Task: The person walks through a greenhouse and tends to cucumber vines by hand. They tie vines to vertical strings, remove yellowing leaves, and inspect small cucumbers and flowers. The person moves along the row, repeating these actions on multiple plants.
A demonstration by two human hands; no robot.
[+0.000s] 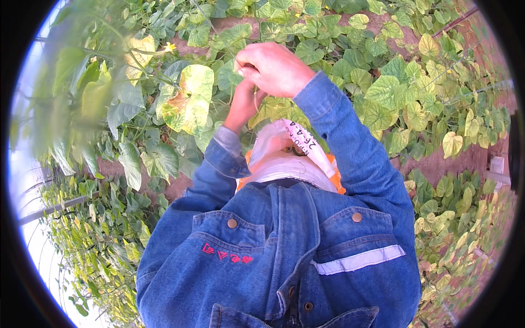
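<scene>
Both hands meet in front of my chest among cucumber-like vines. My right hand (272, 67), its fingers curled, lies over the fingertips of my left hand (245, 103). A thin pale strand (256, 105) hangs in a loop below them; whether it is twine or a plant tendril cannot be told. The exact pinch point is hidden behind the right hand. Beside the left hand is a large yellowing leaf (190, 98) with a brown patch. Under the wrists, a white plastic sack (270, 141) bearing printed writing gapes at my waist, with orange material (335, 174) at its sides.
Leafy vines (381, 90) stand in rows ahead and to both sides, many leaves yellowed. Blurred foliage (69, 90) hangs close to the camera at left. A taut string (204, 16) runs down towards the hands. Bare soil (443, 164) shows between rows. A metal rail (61, 206) crosses at left.
</scene>
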